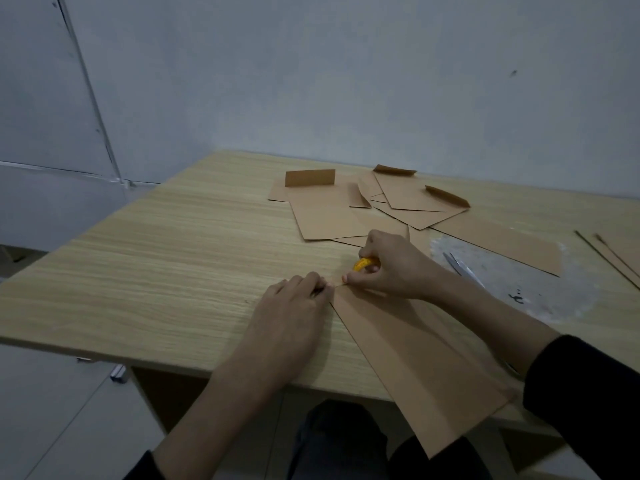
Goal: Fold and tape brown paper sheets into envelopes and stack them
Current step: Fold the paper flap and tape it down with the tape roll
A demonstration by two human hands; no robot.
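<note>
Folded brown paper sheet lies from centre to lower right, overhanging the wooden table. My right hand grips a small yellow tool. My left hand curls at the sheet's far corner; what it holds, I cannot tell. I'd keep the seam flat and the tape taut.

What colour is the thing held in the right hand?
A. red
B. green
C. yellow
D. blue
C: the right hand grips a small yellow thing just above the tip of the brown paper.
</note>
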